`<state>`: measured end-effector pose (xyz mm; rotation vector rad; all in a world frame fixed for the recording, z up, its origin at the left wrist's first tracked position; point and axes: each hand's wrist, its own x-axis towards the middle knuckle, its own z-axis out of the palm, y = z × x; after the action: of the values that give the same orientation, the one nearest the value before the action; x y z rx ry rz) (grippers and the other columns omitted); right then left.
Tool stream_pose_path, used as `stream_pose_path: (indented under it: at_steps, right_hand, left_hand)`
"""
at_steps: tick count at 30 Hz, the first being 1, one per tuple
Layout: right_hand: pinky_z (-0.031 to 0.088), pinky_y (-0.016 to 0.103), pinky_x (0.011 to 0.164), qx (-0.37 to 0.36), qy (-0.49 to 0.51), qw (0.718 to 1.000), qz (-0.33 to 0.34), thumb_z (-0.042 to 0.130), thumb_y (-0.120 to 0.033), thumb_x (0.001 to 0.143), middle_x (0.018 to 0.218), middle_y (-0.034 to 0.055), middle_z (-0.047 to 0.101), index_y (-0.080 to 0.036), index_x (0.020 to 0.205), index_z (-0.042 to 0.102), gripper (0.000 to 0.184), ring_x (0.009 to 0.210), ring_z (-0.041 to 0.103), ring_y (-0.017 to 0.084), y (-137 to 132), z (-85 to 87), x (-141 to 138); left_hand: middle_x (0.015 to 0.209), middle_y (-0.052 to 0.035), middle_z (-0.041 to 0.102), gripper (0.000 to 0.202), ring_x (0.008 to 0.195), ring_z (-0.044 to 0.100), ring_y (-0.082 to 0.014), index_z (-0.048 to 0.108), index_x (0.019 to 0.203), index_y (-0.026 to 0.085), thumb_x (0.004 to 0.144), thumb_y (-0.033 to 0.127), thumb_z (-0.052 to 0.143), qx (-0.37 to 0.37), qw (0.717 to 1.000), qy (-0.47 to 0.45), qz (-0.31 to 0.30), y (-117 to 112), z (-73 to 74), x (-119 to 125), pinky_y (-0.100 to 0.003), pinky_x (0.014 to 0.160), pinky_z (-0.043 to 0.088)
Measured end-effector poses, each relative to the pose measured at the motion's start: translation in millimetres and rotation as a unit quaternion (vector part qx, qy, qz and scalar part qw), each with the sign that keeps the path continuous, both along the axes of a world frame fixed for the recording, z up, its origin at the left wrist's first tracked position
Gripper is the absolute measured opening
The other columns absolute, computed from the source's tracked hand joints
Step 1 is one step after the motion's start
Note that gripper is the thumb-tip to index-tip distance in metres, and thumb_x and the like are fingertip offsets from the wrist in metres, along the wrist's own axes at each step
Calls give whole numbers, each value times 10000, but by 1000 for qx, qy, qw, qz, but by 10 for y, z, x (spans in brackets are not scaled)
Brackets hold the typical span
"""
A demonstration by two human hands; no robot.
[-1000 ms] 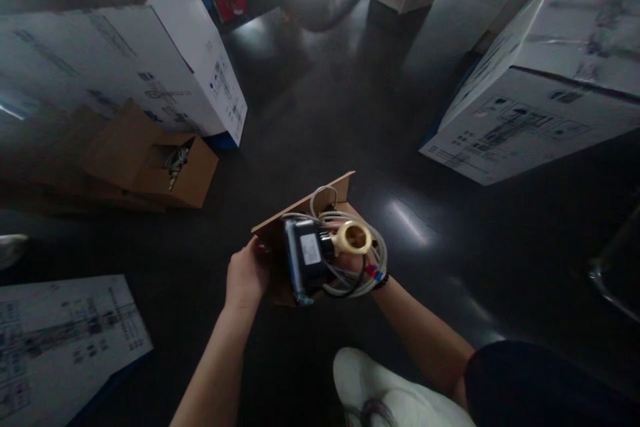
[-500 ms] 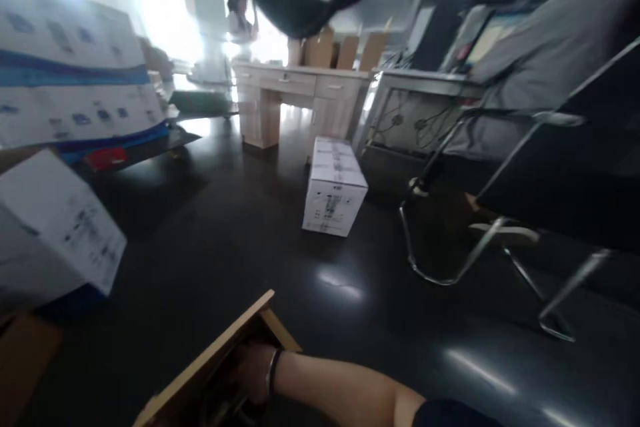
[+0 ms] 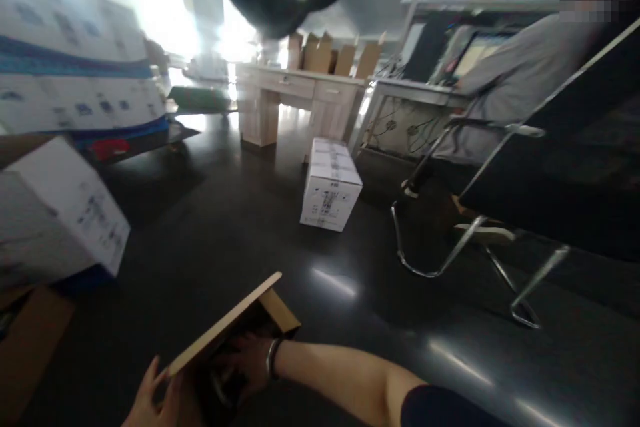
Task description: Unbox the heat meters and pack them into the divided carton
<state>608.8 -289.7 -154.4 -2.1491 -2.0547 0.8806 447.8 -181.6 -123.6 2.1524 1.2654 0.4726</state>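
An open brown cardboard box (image 3: 227, 320) stands low in front of me, its long flap edge slanting up to the right. At the box's near left corner, my left hand (image 3: 155, 400) has its thumb and fingers around the cardboard edge. My right hand (image 3: 250, 360), with a band at the wrist, reaches down inside the box. Its fingers lie in deep shadow, beside a dim pale curved thing (image 3: 220, 388) that I cannot make out. Whether this hand grips anything is hidden.
A white carton (image 3: 331, 203) sits on the dark floor ahead. More white cartons (image 3: 95, 213) stand at left, above a brown box (image 3: 37, 353). A black chair (image 3: 545, 193) with metal legs and a seated person (image 3: 525, 73) are at right. A wooden desk (image 3: 295, 83) stands behind.
My left hand has come into fuller view at the box's left corner. My right hand stays inside the box, shifted slightly. The view has moved a little.
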Motion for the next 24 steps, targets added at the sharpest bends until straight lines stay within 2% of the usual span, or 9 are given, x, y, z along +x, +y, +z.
stream_pose_path:
  at_steps: [3,6,9,11,13,15,17,20,24]
  right_hand:
    - [310,506,1008,1,15,1000,-6,810,-276,507,1319,189,413,-161,1332,381,936,1203,402,353,-33,88,-65]
    - [310,532,993,91,126,985,-70,781,-337,555,1290,201,444,-127,1285,443,832,1202,393,365,-171,211,-27]
    - [457,393,875,238,312,894,-215,453,-394,854,1021,97,624,-174,1087,594,350,954,586,203,-501,354,341]
    - [489,378,806,309,320,809,-384,456,-430,837,947,89,626,-161,1021,598,355,838,606,182,-711,350,692]
    - [478,392,833,292,307,782,-458,660,-420,666,1051,101,590,-175,1109,541,520,917,582,206,-819,231,973]
    - [475,396,846,201,349,800,-444,780,-345,484,1170,124,527,-186,1215,442,821,999,548,232,-808,36,1091]
    - [475,381,856,136,401,812,-400,805,-291,414,1189,140,510,-159,1246,372,947,1029,532,235,-724,-156,1058]
    - [474,341,863,145,430,806,-379,789,-284,458,1134,136,536,-120,1214,351,889,1008,537,211,-617,-314,921]
    - [503,312,800,155,481,778,-374,765,-302,516,1120,124,540,-134,1197,352,814,952,560,189,-625,-328,877]
  left_hand:
    - [861,-91,614,577,706,614,-255,501,1036,155,720,630,413,-13,997,-35,67,-223,128,-173,-390,651,491]
    - [742,-57,571,460,654,594,-218,515,828,168,770,602,376,7,993,-67,92,-342,176,-178,-348,607,482]
    - [722,-31,553,394,619,557,-171,555,829,175,804,537,403,23,994,-103,27,-365,124,-165,-310,600,471]
    - [746,-28,540,354,615,531,-154,572,867,175,811,495,432,43,992,-123,-3,-373,54,-130,-301,608,466]
    - [799,-45,529,344,675,527,-163,561,898,164,814,477,443,64,987,-143,18,-386,-39,-54,-322,658,469]
    - [925,-90,519,403,823,529,-200,529,976,143,794,498,469,72,980,-165,79,-394,-141,46,-372,754,462]
    - [1094,-147,474,541,989,494,-239,473,1093,122,745,533,521,35,975,-180,128,-374,-224,137,-414,854,429]
    - [1208,-173,455,621,1094,478,-236,424,1196,117,743,533,511,-97,969,-200,109,-251,-263,214,-399,932,389]
    - [979,-106,626,488,937,589,-201,576,1026,136,737,524,512,-209,954,-212,46,3,-184,307,-321,822,461]
